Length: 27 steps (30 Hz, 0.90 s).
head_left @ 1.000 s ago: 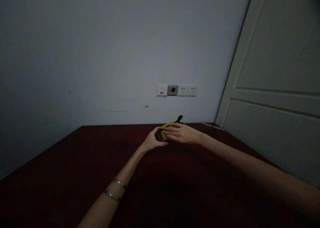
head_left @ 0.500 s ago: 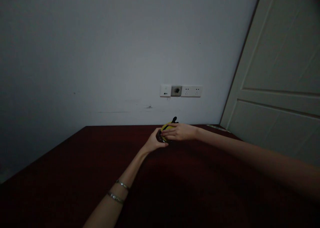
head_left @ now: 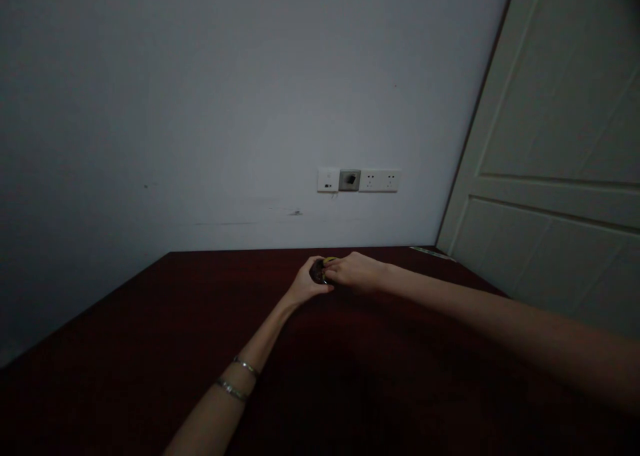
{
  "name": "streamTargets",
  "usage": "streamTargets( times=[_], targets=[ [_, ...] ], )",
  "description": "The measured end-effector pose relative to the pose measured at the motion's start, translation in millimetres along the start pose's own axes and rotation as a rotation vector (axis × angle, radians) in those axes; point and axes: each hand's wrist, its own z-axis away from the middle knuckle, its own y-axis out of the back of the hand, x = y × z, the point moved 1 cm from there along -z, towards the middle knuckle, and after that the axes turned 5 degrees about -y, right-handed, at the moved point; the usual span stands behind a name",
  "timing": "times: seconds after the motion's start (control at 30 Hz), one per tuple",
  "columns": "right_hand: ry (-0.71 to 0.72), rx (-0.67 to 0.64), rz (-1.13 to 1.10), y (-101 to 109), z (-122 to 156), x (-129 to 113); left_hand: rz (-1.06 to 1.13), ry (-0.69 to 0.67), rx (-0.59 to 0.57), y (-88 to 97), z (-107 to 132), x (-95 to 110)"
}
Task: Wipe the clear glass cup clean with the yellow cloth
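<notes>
Head view: dark object (head_left: 317, 273) lies between left fingers (head_left: 309, 265) and right fingers (head_left: 335, 267).

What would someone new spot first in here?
Likely the left hand, curled around a dark, shiny object near the middle, with the right hand at a yellow piece beside it. Two silvery bracelets on the left forearm catch the eye too, and white wall sockets stand out above the dark red tabletop.

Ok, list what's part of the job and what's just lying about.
In the job:
dark rounded object, in the left hand
yellow piece, at the right hand

Just around:
pale strip, far right of the table
wall sockets
door
</notes>
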Motion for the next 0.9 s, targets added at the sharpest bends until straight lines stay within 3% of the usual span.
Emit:
streamTargets(
  times=[0.2,0.4,0.67,0.9],
  targets=[
    [-0.219,-0.081,-0.251,8,-6,-6,-0.058,-0.039,-0.032,-6.4,0,0],
    [-0.46,-0.062,-0.711,-2,-13,5,-0.107,-0.002,-0.05,-7.9,2,-6],
    [-0.667,0.117,-1.439,-33,-4,2,-0.063,-0.045,-0.078,-1.8,3,-4],
    [-0.741,0.204,-1.859,-33,12,6,0.008,0.005,-0.077,9.1,4,-3]
  ],
)
